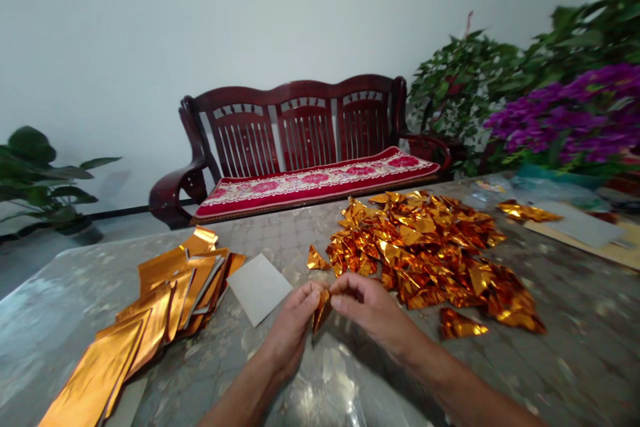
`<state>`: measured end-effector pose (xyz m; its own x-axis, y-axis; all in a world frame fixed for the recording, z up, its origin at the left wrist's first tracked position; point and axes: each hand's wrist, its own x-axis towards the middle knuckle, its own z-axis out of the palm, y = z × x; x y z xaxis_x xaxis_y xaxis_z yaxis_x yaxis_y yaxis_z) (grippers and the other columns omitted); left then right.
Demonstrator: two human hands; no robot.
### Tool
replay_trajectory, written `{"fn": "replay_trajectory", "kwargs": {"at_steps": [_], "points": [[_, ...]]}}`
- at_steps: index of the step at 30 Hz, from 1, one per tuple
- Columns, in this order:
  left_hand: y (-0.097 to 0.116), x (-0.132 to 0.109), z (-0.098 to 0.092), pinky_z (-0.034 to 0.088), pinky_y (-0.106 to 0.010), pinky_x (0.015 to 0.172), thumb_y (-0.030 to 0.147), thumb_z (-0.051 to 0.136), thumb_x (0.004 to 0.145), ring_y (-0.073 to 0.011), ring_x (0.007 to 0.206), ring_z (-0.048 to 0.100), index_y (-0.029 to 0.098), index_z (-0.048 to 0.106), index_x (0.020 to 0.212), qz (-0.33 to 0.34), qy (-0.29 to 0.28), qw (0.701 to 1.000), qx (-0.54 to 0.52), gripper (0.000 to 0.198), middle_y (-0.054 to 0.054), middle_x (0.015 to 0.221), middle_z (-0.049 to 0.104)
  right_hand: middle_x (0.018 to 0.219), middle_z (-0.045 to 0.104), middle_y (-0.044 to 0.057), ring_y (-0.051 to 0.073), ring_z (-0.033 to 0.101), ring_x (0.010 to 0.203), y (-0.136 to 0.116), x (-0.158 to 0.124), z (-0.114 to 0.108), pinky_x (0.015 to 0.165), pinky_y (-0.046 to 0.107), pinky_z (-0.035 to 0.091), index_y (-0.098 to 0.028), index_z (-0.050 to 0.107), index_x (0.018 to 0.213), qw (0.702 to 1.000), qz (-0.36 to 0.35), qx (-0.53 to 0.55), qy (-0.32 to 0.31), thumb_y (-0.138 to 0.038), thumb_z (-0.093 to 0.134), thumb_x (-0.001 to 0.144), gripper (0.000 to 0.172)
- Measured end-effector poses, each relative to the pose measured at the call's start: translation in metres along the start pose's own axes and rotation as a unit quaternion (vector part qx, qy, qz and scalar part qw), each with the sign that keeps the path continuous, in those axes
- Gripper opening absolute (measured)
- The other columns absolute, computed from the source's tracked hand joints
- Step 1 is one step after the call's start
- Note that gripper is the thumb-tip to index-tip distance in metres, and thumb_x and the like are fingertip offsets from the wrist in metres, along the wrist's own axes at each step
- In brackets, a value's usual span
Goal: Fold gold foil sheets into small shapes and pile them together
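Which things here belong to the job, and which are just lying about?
Job: left hand, right hand, the gold foil piece they pinch, the heap of crumpled gold foil pieces, the stack of flat gold foil sheets.
Lying about: red-cushioned wooden bench, potted plant, purple flowers.

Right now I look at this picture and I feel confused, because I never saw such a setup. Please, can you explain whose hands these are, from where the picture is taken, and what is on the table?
There is no machine here. This one picture comes from a camera worn on a person's head, looking forward and down, so the arms are that person's own. The left hand and right hand hold a small folded piece of gold-orange foil between their fingers. On the table lie a heap of folded foil pieces, a fanned stack of flat foil sheets and a grey card.
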<state>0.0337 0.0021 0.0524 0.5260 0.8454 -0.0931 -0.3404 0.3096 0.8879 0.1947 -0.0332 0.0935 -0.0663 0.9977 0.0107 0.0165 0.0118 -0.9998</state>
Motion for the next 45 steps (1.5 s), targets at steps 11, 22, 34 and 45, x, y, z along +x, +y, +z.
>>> {"fn": "replay_trajectory", "kwargs": {"at_steps": [11, 22, 34, 45], "points": [[0.006, 0.002, 0.001, 0.045, -0.028, 0.086, 0.040, 0.076, 0.075, -0.0171, 0.091, 0.060, 0.018, 0.067, 0.088, 0.090, 0.087, 0.988, 0.087, 0.027, -0.003, 0.095, 0.066, 0.065, 0.055, -0.004, 0.012, 0.048, 0.060, 0.012, 0.005, 0.010, 0.057, 0.024, 0.035, -0.019, 0.063, 0.075, 0.984, -0.059, -0.151, 0.069, -0.025, 0.060, 0.077, 0.007], [0.014, 0.001, 0.001, 0.051, -0.030, 0.078, 0.034, 0.072, 0.071, -0.0208, 0.080, 0.067, 0.017, 0.076, 0.082, 0.108, 0.199, 0.940, 0.257, 0.022, -0.005, 0.083, 0.075, 0.074, 0.065, -0.002, 0.013, 0.058, 0.067, 0.020, 0.008, 0.013, 0.064, 0.024, 0.041, -0.020, 0.069, 0.079, 0.967, -0.091, -0.215, 0.102, -0.021, 0.060, 0.081, 0.010], [0.013, -0.002, 0.003, 0.056, -0.029, 0.074, 0.033, 0.067, 0.077, -0.0220, 0.078, 0.073, 0.019, 0.080, 0.083, 0.121, 0.197, 0.924, 0.306, 0.021, -0.005, 0.083, 0.079, 0.077, 0.070, 0.000, 0.015, 0.062, 0.070, 0.019, 0.006, 0.016, 0.065, 0.025, 0.044, -0.022, 0.072, 0.079, 0.936, -0.134, -0.288, 0.155, -0.022, 0.059, 0.083, 0.014], [0.006, -0.003, 0.001, 0.055, -0.028, 0.076, 0.030, 0.063, 0.084, -0.0198, 0.078, 0.073, 0.020, 0.078, 0.085, 0.133, 0.170, 0.906, 0.364, 0.018, -0.004, 0.083, 0.078, 0.077, 0.070, 0.000, 0.016, 0.064, 0.072, 0.024, 0.004, 0.019, 0.066, 0.025, 0.045, -0.023, 0.071, 0.080, 0.933, -0.139, -0.287, 0.167, -0.021, 0.058, 0.083, 0.014]]}}
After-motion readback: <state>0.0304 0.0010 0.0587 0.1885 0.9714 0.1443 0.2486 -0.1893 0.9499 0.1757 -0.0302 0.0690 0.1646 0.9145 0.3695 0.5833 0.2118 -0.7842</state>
